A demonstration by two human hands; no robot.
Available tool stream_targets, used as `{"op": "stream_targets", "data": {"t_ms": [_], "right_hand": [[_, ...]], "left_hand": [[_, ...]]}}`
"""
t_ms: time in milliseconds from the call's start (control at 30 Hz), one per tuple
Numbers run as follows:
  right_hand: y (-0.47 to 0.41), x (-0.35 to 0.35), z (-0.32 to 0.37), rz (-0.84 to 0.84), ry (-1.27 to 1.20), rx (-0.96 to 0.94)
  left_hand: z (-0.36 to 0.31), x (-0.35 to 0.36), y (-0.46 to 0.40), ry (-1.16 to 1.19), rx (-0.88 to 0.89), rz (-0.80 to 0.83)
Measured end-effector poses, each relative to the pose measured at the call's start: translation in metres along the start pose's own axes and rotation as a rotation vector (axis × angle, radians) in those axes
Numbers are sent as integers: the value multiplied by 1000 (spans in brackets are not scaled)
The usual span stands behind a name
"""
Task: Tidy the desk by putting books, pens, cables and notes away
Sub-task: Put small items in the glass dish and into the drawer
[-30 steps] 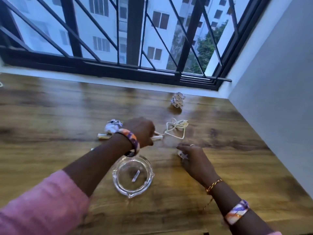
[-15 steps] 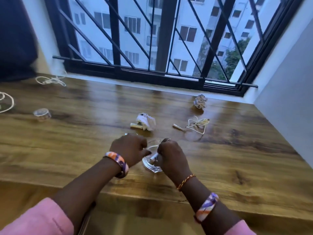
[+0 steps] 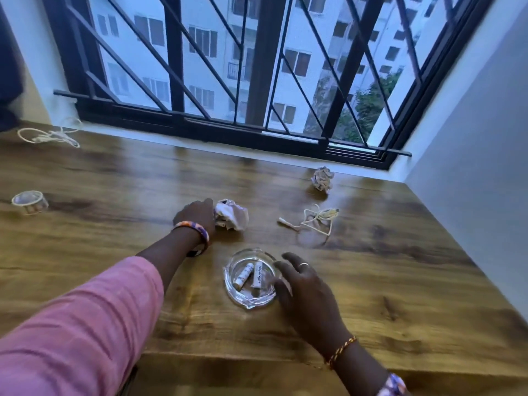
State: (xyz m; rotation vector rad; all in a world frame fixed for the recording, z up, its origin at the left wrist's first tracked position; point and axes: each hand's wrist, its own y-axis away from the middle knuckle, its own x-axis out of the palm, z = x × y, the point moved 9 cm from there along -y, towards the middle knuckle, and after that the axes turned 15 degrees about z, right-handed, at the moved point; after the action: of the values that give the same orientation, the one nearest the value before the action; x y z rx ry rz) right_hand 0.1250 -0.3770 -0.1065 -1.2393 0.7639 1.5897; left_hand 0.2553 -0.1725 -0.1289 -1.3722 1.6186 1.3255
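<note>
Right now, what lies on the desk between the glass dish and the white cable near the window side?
Nothing: in the head view, only bare wood of the desk separates the glass dish from the white cable.

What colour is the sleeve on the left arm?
Pink, plain with no pattern; the sleeve shows in the head view.

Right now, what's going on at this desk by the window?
A person is tidying a wooden desk. The left hand touches a crumpled white paper; whether it grips it is unclear. The right hand, fingers relaxed, rests at the rim of a glass dish holding two small white tubes. A second paper ball, two coiled white cables and a tape roll lie out.
</note>
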Motion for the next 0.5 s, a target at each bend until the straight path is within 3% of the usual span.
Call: {"op": "stream_targets", "data": {"t_ms": [100, 200, 267, 367, 500], "right_hand": [[2, 22, -39, 103, -135, 132], [2, 31, -52, 41, -196, 116], [0, 31, -54, 7, -210, 112], [1, 27, -52, -3, -209, 108], [3, 30, -53, -2, -204, 132]], "left_hand": [[13, -9, 8, 15, -83, -43], [22, -33, 46, 88, -115, -176], [3, -37, 79, 194, 44, -207], [-46, -8, 109, 295, 289, -31], [-81, 19, 111, 209, 300, -59]]}}
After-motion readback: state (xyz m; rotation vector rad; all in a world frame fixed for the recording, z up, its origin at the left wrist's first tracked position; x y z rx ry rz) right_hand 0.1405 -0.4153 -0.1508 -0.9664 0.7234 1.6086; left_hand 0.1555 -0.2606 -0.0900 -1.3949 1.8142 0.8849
